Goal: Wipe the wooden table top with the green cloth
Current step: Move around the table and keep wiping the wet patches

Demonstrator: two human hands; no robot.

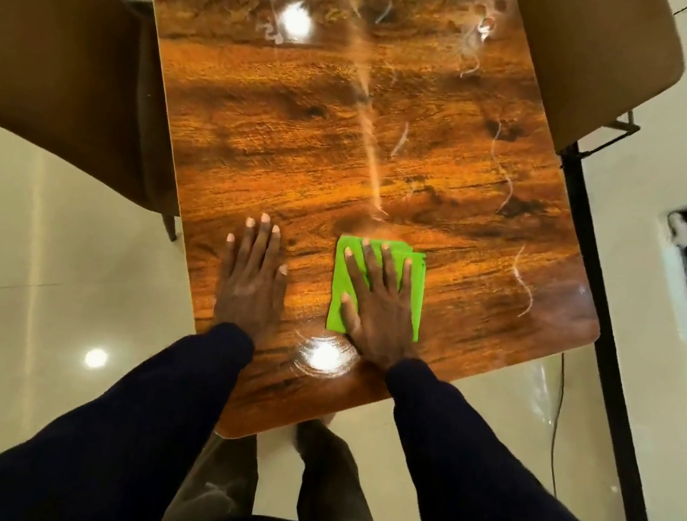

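Right grip (380,301): fingers straight and spread, palm flat, pressing the folded green cloth (415,302) onto the wooden bench (349,149); nothing pinched. Cloth lies near the bench's near edge, right of centre. Left grip (252,278): flat, fingers straight, on bare wood beside the cloth, apart from it. Pale streaks (508,182) mark the surface farther out. Brown chair (54,38) at the left side.
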